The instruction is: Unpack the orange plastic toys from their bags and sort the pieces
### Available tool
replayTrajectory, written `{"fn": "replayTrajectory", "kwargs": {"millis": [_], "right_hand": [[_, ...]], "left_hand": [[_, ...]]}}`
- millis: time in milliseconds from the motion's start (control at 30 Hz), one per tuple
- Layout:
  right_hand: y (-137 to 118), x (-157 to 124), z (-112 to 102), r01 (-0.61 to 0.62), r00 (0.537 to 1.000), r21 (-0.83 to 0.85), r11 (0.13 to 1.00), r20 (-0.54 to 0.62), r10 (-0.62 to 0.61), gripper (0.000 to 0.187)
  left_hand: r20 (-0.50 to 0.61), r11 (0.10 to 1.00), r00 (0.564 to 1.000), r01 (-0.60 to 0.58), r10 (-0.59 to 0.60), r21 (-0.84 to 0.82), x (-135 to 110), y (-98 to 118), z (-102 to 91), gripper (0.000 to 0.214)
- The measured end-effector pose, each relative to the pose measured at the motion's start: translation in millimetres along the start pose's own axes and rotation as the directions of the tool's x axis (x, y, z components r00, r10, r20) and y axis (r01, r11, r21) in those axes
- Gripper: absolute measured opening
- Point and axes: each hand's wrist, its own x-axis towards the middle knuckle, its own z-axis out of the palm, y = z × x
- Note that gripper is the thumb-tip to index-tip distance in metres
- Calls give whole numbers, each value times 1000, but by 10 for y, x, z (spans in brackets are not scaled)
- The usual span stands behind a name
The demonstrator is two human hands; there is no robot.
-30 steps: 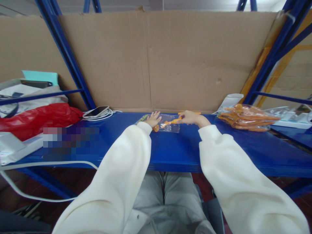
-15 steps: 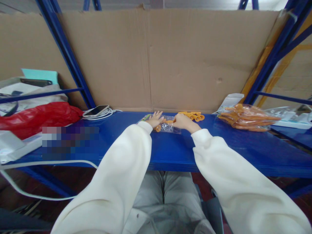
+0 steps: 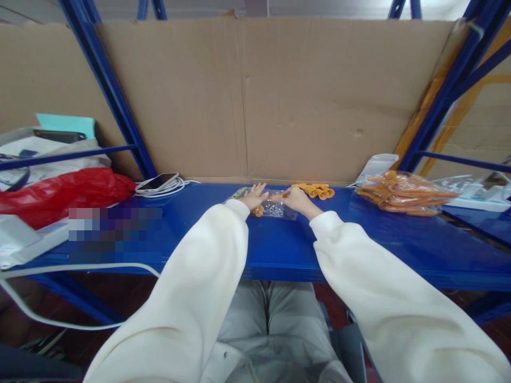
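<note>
A clear plastic bag (image 3: pixel 275 211) with a green-marked end lies flat on the blue shelf top. My left hand (image 3: pixel 255 198) rests on it with fingers spread. An orange plastic piece with a round, cup-like end (image 3: pixel 258 211) shows just below that hand. My right hand (image 3: pixel 299 201) is closed at the bag's right side, its fingertips pinching the end of a slim orange plastic piece (image 3: pixel 278 197) that reaches toward my left hand. Whether this piece is inside the bag or on top of it, I cannot tell. Behind my right hand sit several orange pieces with hollow round ends (image 3: pixel 322 192).
At the right is a clear bag full of orange pieces (image 3: pixel 407 194). A phone (image 3: pixel 159 182) with a coiled white cable lies at the back left, near a red plastic bag (image 3: pixel 67 191). A cardboard sheet (image 3: pixel 247 101) walls off the back between blue posts.
My right hand has shifted slightly left along the orange piece. My left hand stays in place on the bag.
</note>
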Motion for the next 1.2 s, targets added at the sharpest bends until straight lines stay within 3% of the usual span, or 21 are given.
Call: {"fn": "replayTrajectory", "kwargs": {"millis": [133,267,567,733,933,1000,1100,1200], "right_hand": [[25,22,76,33,995,77,996,94,-41,21],[32,26,102,72,996,37,997,44,-73,18],[132,128,256,257,961,107,960,72,-266,43],[127,127,229,208,977,-10,978,52,-207,27],[94,92,157,226,973,-101,969,58,-222,20],[93,95,161,222,974,-89,971,56,-218,19],[111,114,189,175,984,-43,984,40,-173,21],[137,132,226,126,992,3,992,11,-126,23]], "left_hand": [[-6,999,999,-32,31,-27,32,-46,21,67],[-16,998,999,-42,41,-50,42,-59,38,66],[9,998,999,-53,53,-35,-41,0,-21,67],[33,994,994,-98,100,-37,-43,27,-16,68],[-45,979,988,-150,145,-138,-15,81,41,63],[-141,966,984,-138,109,-220,19,46,33,59],[-309,947,949,-37,-67,-320,94,-86,-11,56],[-344,916,907,96,-241,-389,177,-249,-46,59]]}}
